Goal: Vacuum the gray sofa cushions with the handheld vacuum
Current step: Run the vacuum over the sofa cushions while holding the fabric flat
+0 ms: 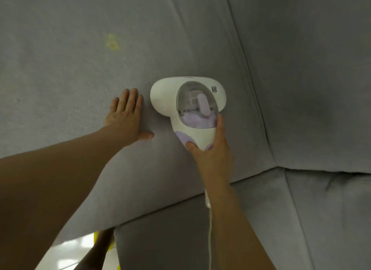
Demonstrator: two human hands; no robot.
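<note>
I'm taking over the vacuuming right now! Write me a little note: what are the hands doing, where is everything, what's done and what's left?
Left hand: open, pressed flat on the big gray cushion, just left of the handheld vacuum.
Right hand: grips the handheld vacuum by its handle. The vacuum's head lies flat on the same cushion, and the cord hangs down from the handle.
Done: the picture does not show how much is already vacuumed.
Left: probably the area around the yellowish spot further up and to the left, then the neighbouring cushions.
</note>
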